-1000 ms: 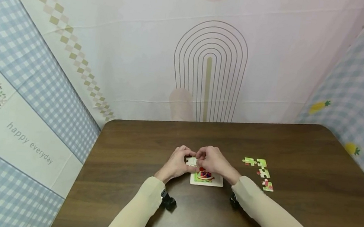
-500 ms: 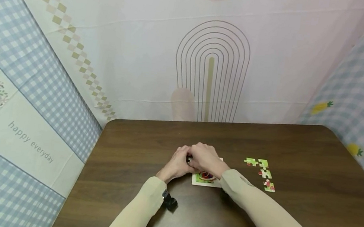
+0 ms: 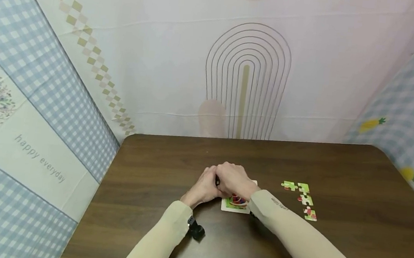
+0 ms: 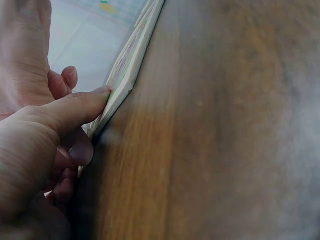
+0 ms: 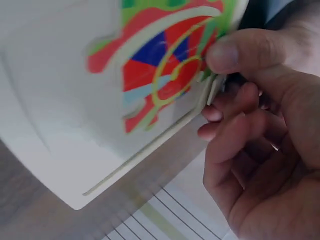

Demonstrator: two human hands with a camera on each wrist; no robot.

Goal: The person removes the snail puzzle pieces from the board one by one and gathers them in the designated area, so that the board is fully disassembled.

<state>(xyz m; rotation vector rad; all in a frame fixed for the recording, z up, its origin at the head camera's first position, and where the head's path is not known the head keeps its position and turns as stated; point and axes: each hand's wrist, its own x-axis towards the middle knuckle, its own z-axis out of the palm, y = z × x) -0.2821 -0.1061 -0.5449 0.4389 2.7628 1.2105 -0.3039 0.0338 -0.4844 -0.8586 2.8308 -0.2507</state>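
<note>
A small white jigsaw puzzle board (image 3: 225, 208) with a red, blue and green picture lies under my hands. Its left edge is gripped by my left hand (image 3: 204, 190), whose thumb (image 4: 82, 106) presses on the rim in the left wrist view. My right hand (image 3: 234, 180) bends over the upper left of the board. In the right wrist view, its thumb bears on a green-edged puzzle piece (image 5: 172, 60) and the fingers curl beneath. A bare white recess (image 5: 60, 110) shows on the board beside the picture. Both hands hide much of the board in the head view.
Several loose puzzle pieces (image 3: 305, 200) lie right of the board, set roughly in an upside-down L. The brown wooden table (image 3: 157, 161) meets a patterned cloth (image 3: 167, 77) behind. A black wrist camera (image 3: 196, 231) hangs under the left wrist.
My right hand has shifted left and closed over the board's upper left, now covering the white area seen between the hands before. The view has turned slightly left. The loose pieces have stayed put.
</note>
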